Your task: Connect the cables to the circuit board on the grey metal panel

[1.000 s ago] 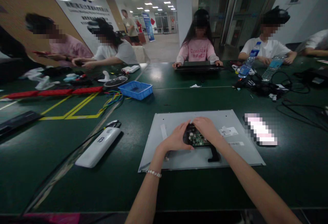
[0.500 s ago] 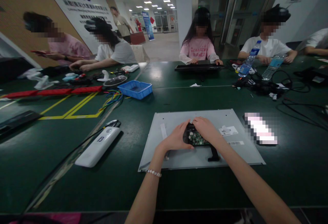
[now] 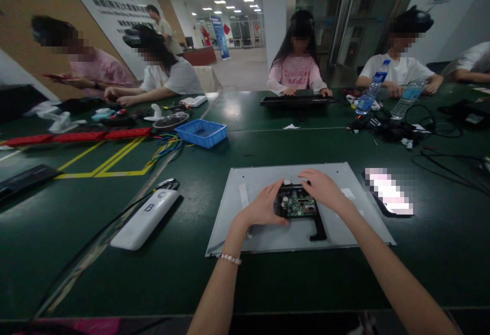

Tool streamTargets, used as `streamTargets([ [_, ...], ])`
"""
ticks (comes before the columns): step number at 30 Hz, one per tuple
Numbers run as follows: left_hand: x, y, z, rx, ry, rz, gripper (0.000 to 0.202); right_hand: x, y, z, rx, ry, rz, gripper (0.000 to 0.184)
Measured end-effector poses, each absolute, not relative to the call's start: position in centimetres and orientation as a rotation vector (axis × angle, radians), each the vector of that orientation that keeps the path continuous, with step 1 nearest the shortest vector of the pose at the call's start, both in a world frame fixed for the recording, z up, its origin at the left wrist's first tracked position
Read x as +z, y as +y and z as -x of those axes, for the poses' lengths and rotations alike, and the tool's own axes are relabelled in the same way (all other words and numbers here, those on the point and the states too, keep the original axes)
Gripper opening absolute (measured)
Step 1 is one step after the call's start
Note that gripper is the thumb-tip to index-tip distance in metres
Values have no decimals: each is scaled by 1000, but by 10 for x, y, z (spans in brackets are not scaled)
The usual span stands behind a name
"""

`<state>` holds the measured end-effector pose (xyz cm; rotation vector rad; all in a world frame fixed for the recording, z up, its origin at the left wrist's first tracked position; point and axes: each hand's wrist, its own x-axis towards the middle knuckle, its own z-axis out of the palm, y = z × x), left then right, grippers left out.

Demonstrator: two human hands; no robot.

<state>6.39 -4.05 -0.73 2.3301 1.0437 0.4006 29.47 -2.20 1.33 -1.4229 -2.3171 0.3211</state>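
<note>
On the green table (image 3: 161, 279) lies a flat gray sheet (image 3: 268, 239). On the sheet is a green board (image 3: 298, 206) in a black frame (image 3: 319, 228). The left hand (image 3: 265, 206) grips its left side. The right hand (image 3: 325, 191) bends at the far right corner; I can't tell if it pinches. Farther off sits a blue basket (image 3: 206, 141).
</note>
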Motion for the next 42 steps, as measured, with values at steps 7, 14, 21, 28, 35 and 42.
streamTargets([
  [7, -2, -43, -64, 388, 1044, -2287, 113, -11, -38, -379, 388, -2140, 1676, 34],
  [14, -1, -43, -65, 358, 1056, -2301, 115, -29, -48, -405, 592, -2021, 1702, 35],
  [21, 5, -47, -67, 342, 1086, -2332, 115, -38, -46, -400, 656, -1897, 1688, 24],
  [28, 15, -53, -75, 337, 1084, -2371, 115, -35, -51, -398, 777, -1757, 1666, 31],
  [35, 25, -62, -94, 393, 1079, -2492, 93, -21, -62, -381, 1258, -1504, 1553, 20],
  [42, 24, -72, -123, 400, 1020, -2697, 64, -16, -68, -366, 1499, -1394, 1544, 23],
])
